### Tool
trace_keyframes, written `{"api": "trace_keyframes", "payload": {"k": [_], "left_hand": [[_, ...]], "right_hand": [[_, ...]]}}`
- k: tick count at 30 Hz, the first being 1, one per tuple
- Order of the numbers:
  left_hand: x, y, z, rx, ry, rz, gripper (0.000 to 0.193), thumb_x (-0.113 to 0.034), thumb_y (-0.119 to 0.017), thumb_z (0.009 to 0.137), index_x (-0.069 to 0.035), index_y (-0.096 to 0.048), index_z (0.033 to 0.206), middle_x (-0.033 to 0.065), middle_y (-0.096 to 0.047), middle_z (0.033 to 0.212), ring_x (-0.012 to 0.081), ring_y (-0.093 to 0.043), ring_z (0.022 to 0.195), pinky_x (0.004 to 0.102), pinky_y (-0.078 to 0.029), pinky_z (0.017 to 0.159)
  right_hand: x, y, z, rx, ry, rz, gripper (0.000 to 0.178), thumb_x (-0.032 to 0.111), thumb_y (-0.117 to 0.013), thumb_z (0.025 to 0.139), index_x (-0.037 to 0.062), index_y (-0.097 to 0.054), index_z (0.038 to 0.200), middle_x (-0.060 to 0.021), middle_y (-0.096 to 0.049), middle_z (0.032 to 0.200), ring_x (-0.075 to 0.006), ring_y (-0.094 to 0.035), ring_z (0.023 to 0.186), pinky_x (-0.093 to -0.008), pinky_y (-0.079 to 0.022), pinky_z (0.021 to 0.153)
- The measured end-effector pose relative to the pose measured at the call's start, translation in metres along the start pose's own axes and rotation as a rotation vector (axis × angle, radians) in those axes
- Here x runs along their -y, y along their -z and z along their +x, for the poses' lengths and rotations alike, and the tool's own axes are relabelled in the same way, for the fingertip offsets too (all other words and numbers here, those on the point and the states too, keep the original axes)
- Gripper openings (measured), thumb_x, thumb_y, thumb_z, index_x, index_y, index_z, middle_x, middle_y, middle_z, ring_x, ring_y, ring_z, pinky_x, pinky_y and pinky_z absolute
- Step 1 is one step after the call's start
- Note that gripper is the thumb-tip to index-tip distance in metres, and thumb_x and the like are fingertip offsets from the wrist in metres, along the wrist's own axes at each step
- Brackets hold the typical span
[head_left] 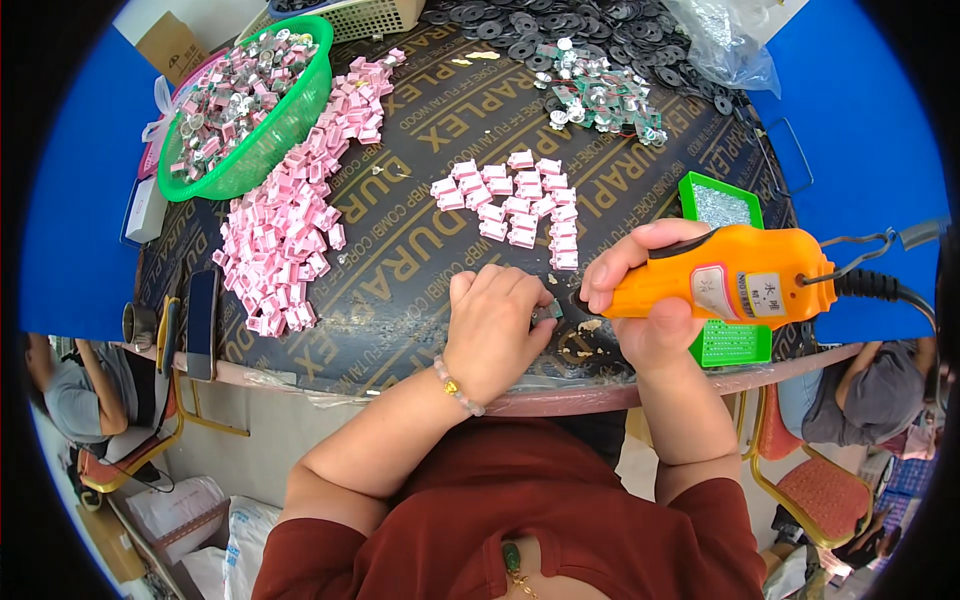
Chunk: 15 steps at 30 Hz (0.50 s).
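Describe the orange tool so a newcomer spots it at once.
Start at the dark table, towards its near edge, right of the middle. There the right hand grips the orange tool, a black cord running from its right end. Its chunky orange body sets it apart from the small pink parts to its left.

Orange power tool [725, 280]: one — in the right hand [660, 348]. Green basket [322, 75]: one, far left of it. Pink parts [275, 240], also left — uncountable.
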<state>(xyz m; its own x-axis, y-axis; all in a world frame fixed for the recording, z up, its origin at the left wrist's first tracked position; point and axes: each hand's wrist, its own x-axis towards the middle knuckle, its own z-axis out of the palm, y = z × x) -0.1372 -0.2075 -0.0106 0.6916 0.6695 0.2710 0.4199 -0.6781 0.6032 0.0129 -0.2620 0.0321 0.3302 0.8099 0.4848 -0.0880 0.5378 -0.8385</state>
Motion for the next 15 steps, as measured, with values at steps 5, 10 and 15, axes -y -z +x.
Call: {"api": "trace_keyframes", "payload": {"k": [5, 10, 15], "left_hand": [[0.0004, 0.0003, 0.0, 0.003, 0.003, -0.001, 0.024, -0.012, -0.075, 0.064, -0.012, -0.061, 0.083, 0.002, -0.059, 0.082, 0.023, -0.054, 0.086, 0.037, -0.032, 0.077], [0.0012, 0.0012, -0.0006, 0.01, 0.006, 0.001, 0.024, -0.012, -0.075, 0.064, -0.012, -0.062, 0.083, 0.0019, -0.059, 0.082, 0.0228, -0.054, 0.086, 0.037, -0.032, 0.077], [0.0011, 0.0007, -0.0012, -0.015, -0.018, 0.009, 0.02, -0.013, -0.073, 0.066, -0.013, -0.061, 0.083, 0.0016, -0.057, 0.08, 0.0218, -0.052, 0.086, 0.0367, -0.032, 0.077]], "right_hand": [[-0.0015, -0.0004, 0.0014, 0.002, -0.002, -0.002, 0.06, 0.052, -0.065, 0.082, 0.0052, -0.043, 0.111, -0.0112, -0.057, 0.076, -0.0165, -0.057, 0.058, -0.0319, -0.051, 0.056], [-0.0017, 0.0015, 0.0017, 0.036, -0.008, -0.023, 0.058, 0.052, -0.065, 0.082, 0.0057, -0.042, 0.109, -0.011, -0.058, 0.075, -0.0162, -0.056, 0.058, -0.0318, -0.052, 0.057], [-0.0035, 0.0029, 0.0009, 0.068, 0.044, 0.107, 0.051, 0.032, -0.07, 0.083, -0.0004, -0.044, 0.113, -0.0134, -0.061, 0.079, -0.015, -0.058, 0.064, -0.0256, -0.049, 0.06]]}}
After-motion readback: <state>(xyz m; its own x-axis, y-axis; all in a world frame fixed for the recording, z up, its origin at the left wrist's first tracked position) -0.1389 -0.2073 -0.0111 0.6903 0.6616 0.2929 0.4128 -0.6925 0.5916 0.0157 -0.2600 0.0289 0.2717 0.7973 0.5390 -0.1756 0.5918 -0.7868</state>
